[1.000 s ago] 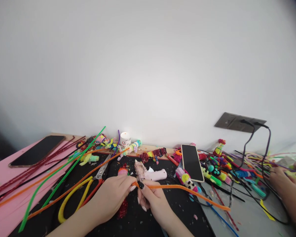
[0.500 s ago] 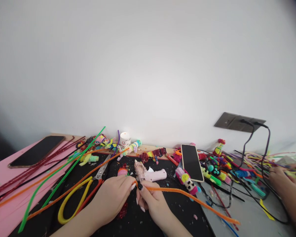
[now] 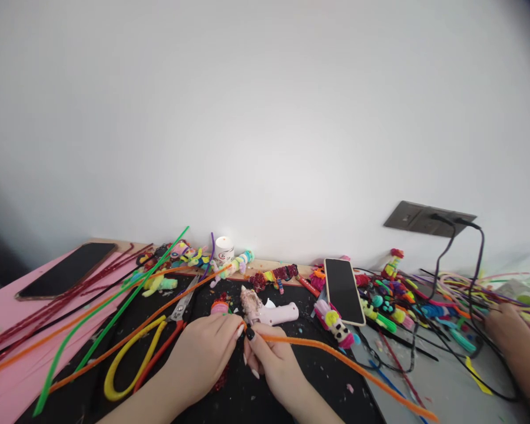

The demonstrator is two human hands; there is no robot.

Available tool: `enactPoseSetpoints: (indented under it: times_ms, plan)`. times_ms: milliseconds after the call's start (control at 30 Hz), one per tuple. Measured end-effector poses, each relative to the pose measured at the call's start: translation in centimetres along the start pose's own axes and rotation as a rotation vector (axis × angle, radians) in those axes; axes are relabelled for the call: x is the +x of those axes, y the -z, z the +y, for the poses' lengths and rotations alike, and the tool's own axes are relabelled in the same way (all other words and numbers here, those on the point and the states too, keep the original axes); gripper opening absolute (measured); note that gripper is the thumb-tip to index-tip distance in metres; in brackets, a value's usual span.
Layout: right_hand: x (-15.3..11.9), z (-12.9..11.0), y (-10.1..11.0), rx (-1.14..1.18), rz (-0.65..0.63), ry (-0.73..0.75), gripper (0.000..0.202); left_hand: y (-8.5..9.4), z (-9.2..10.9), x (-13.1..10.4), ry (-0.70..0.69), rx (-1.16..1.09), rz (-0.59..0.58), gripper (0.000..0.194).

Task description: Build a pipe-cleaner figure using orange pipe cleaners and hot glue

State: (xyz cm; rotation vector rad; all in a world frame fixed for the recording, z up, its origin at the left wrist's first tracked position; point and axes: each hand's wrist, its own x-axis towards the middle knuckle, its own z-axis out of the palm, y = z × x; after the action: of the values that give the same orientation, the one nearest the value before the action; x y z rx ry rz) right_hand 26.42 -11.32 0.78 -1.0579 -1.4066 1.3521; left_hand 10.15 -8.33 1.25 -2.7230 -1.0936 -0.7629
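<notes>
Here both hands meet at centre over the black mat [image 3: 291, 377]: left hand [image 3: 203, 356] and right hand [image 3: 271, 365] pinch one end of the orange pipe cleaner [image 3: 335, 356], fingertips touching. Its free length runs right and down, off the mat. Pink glue gun [image 3: 271, 311] lies just behind; another person's hand [image 3: 510, 330] far right

Both forearms come up from the bottom edge and angle inward, so the two hands meet near the middle, low over the surface. The left hand [image 3: 203, 353] is turned palm inward, its fingers curled and its thumb and forefinger pinched together at the tips. The right hand [image 3: 271, 359] sits just beside it, fingertips touching the left's, thumb pressed against forefinger in a tight pinch, remaining fingers folded under.
</notes>
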Motion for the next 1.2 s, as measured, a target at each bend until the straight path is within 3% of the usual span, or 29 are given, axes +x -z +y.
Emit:
enactPoseSetpoints:
  times_ms: [333, 500, 733, 933, 1200]
  plan:
    - [0.19, -0.04, 0.21, -0.008, 0.101, 0.085, 0.045, 0.47, 0.03, 0.01, -0.012, -0.095, 0.05, 0.027]
    - [0.36, -0.3, 0.17, 0.037, 0.187, 0.123, 0.04, 0.48, -0.08, -0.12, -0.013, -0.183, -0.038, 0.025]
    - [0.45, -0.13, 0.17, 0.117, 0.154, -0.004, 0.05, 0.78, -0.3, 0.07, -0.076, -0.19, -0.032, 0.026]
    - [0.57, -0.04, 0.25, 0.076, 0.145, 0.006, 0.052, 0.73, -0.41, 0.25, -0.153, -0.144, 0.034, 0.036]
    - [0.46, 0.09, 0.34, -0.008, 0.148, 0.01, 0.053, 0.53, -0.78, 0.13, -0.193, -0.195, 0.022, 0.037]
